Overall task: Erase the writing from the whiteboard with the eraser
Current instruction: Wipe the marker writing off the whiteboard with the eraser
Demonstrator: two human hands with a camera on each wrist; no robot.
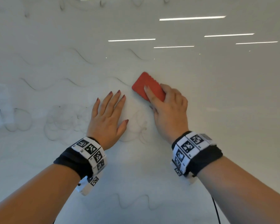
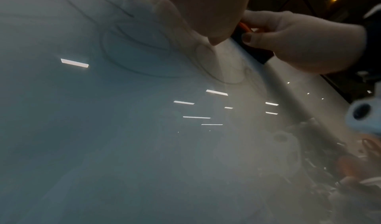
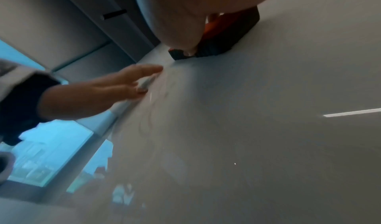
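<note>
- One eraser (image 1: pixel 148 86), red with a dark pad, lay pressed on the whiteboard (image 1: pixel 217 97) near its middle, its long axis running from near right to far left.
- Its far-left end pointed at a faint wavy line (image 1: pixel 118 80) that ended just beside it.
- Gripping the eraser's near-right half was the right hand (image 1: pixel 170 113), thumb along the left edge and fingers curled over the right edge; in the right wrist view the pad (image 3: pixel 224 43) sat flat against the board.
- Just left of the eraser, not touching it, the left hand (image 1: pixel 107 117) lay flat on the board with fingers straight and slightly spread, holding nothing.
- Most remaining marks lay left of and nearer than the eraser: loops (image 1: pixel 63 122) left of the left hand, more wavy lines (image 1: pixel 82 57) farther up, a squiggle (image 1: pixel 132 202) near the bottom.
- Right of the eraser the board looked clean, showing only light reflections (image 1: pixel 192 18).
- Judged from this, the right hand was the one placed to sweep left, and the left hand sat in that path.
</note>
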